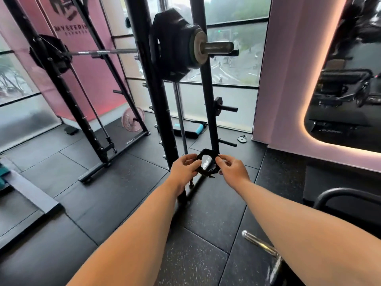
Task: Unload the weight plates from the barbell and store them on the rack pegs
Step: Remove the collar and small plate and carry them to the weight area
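Power rack (144, 79), black steel, uprights standing on dark rubber floor tiles (123, 193) before a wall of windows. Barbell (107, 52), racked high across the frame, its near sleeve end (217, 47) bare and pointing right. Black plates (173, 44), many-sided, still loaded on that near sleeve, with one thinner grey plate (199, 47) outermost against them; further black plates (49, 53) sit on the far end. Pink plate (133, 119), leaning at the foot of the far upright. Storage pegs (227, 142), projecting to the right from the rear upright, one above another; the middle peg carries a small black plate (218, 101) pushed up to the post, the lowest is bare. Chrome bar end (257, 242), low at right, partly hidden by the right forearm. Collar (207, 162), black ring-shaped clamp, off the bar and held up in the air between both hands, in front of the lower part of the rear upright. Left hand (183, 171), fingers (190, 158) curled in and pinching the collar's left rim — thumb side toward the camera. Right hand (234, 170), thumb and forefinger (223, 158) closed narrowly on the right upper rim, the remaining fingers folded under — whether they touch the collar cannot be told.
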